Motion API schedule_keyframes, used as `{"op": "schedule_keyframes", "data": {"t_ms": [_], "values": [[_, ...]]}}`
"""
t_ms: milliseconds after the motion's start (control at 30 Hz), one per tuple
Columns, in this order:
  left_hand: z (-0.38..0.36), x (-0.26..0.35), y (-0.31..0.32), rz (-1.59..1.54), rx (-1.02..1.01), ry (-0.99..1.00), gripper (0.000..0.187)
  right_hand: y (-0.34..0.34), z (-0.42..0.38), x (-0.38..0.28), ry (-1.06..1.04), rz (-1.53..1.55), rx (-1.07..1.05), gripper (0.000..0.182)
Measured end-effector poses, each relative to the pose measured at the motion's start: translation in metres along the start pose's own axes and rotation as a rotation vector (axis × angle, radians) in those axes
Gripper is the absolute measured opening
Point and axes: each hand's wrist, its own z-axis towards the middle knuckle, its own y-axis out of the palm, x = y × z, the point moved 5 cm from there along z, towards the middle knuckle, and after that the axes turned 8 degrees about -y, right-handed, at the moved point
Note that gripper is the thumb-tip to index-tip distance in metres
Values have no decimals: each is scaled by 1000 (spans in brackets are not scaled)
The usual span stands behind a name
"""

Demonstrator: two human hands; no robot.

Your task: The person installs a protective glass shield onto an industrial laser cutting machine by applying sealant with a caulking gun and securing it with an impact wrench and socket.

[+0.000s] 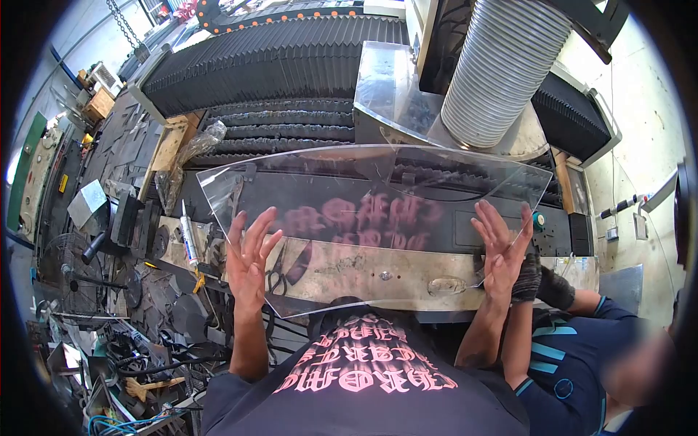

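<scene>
The clear sheet [371, 225], likely stiff, slick and best taken by its side edges, was braced above the pale ledge's [584, 272] front edge between the left hand [251, 251] and right hand [502, 251], fingers spread wide, a co-worker's gloved hand [526, 280] beside the right.

Lettering [361, 212] reflected in the clear sheet [465, 280] is blurred; the top edge crops the hose [502, 73].

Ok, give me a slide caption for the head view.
A transparent, curved-edged sheet held between an open left hand and open right hand, beside a co-worker in dark gloves.
</scene>
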Motion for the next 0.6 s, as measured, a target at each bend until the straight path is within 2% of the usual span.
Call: {"op": "schedule_keyframes", "data": {"t_ms": [233,400,600], "values": [[4,5,7,-75,-48,15,91,8,4,-14,-54,24,19,106],[12,5,-1,-17,2,43,91,1,4,-9,-18,26,44,108],[7,9,15,-112,-70,19,90,7,7,-18,-28,16,46,110]]}}
